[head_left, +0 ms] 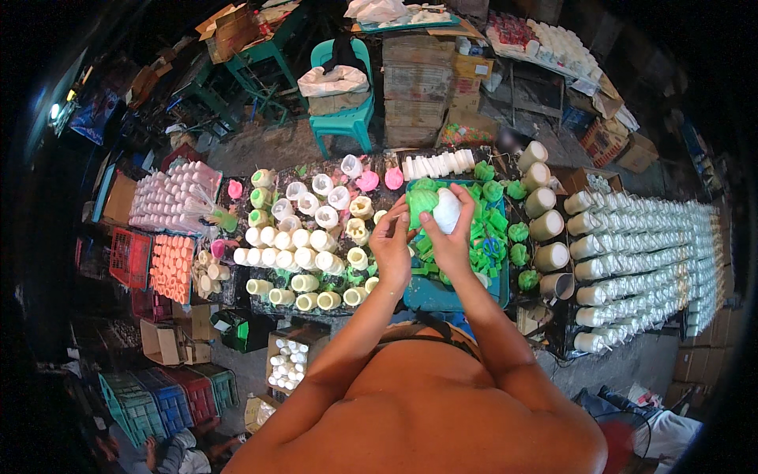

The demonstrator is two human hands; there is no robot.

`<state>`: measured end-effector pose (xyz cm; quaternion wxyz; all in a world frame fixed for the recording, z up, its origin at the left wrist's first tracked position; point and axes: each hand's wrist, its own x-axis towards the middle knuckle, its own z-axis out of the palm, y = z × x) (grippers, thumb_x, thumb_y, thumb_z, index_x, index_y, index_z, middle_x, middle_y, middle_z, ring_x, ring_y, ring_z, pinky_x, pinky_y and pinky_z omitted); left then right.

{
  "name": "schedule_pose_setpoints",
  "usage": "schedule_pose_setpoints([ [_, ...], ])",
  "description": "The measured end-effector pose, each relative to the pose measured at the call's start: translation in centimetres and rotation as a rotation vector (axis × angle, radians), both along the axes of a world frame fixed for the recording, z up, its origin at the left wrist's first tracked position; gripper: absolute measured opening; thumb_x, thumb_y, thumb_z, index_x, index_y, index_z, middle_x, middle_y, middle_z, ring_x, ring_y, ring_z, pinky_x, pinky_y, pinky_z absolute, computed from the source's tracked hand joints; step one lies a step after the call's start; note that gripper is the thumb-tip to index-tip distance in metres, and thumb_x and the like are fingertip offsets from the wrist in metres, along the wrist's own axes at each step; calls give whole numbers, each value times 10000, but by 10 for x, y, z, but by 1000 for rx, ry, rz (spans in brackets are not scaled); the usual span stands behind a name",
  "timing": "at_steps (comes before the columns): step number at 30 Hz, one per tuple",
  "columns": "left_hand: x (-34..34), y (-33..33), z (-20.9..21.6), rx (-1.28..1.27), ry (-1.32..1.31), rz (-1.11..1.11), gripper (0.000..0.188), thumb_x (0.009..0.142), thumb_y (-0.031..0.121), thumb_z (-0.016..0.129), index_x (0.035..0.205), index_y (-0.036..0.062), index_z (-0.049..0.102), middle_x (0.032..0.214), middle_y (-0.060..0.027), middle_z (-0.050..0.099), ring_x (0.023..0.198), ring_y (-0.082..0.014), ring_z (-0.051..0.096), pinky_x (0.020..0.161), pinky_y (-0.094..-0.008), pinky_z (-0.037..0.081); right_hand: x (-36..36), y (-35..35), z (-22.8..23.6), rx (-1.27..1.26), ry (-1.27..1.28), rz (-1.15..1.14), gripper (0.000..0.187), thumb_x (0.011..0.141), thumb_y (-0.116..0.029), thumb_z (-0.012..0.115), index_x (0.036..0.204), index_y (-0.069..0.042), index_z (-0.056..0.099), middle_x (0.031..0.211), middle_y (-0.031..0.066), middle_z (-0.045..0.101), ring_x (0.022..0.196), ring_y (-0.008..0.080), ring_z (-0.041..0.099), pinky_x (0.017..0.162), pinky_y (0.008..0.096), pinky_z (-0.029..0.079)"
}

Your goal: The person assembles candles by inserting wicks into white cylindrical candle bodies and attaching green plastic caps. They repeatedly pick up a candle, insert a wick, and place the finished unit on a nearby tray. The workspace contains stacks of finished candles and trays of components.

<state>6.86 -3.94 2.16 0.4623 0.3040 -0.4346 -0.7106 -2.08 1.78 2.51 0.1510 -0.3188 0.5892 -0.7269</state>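
Note:
Both my hands are raised over the blue-green tray (418, 295), around a rounded white piece (447, 211) partly covered by green leaf-like wax-looking sheet (424, 202). My left hand (392, 246) has its fingertips and thumb pinched on the green side. My right hand (452, 241) curls round the white side, its thumb pressed against the front where green and white meet. Under the hands, loose green strips and scraps (491, 229) fill much of the tray, and a blue loop-shaped object (493, 248) lies among them.
White cylinders (304, 258) and frosted cups (322, 184) stand left of the tray. Green rosette-like pieces (519, 232) and larger cream cylinders (551, 256) line its right. Rows of white wicked cylinders (616, 268) cover the right end. A turquoise chair (347, 126) stands beyond the table.

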Motion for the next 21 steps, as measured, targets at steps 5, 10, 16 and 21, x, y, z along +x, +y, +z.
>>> schedule_pose_setpoints([
  [5,11,-16,-24,266,93,-22,183,1037,255,617,988,79,628,1204,-68,697,939,-117,653,748,-292,548,4,4,5,83,152,80,825,788,-181,873,1429,-34,376,1293,145,513,1168,240,545,1001,381,464],
  [10,19,-25,-37,535,350,-189,211,1090,258,491,1171,73,551,1092,-86,674,949,-172,677,829,-331,577,-4,6,22,250,382,112,773,677,-227,930,1305,-26,528,1199,166,583,1111,294,594,963,403,485],
  [16,19,-25,-50,712,407,-138,305,1114,244,389,1269,28,538,1202,-126,650,1079,-253,666,946,-379,577,2,1,22,340,426,119,713,646,-203,921,1253,-46,582,1190,161,575,1092,326,596,945,421,493],
  [21,23,-34,-86,490,302,-158,322,1113,217,336,1281,40,545,1221,-133,649,1121,-284,659,945,-414,580,11,-2,25,351,453,135,677,654,-185,883,1246,-39,589,1216,162,572,1112,345,593,959,435,488],
])
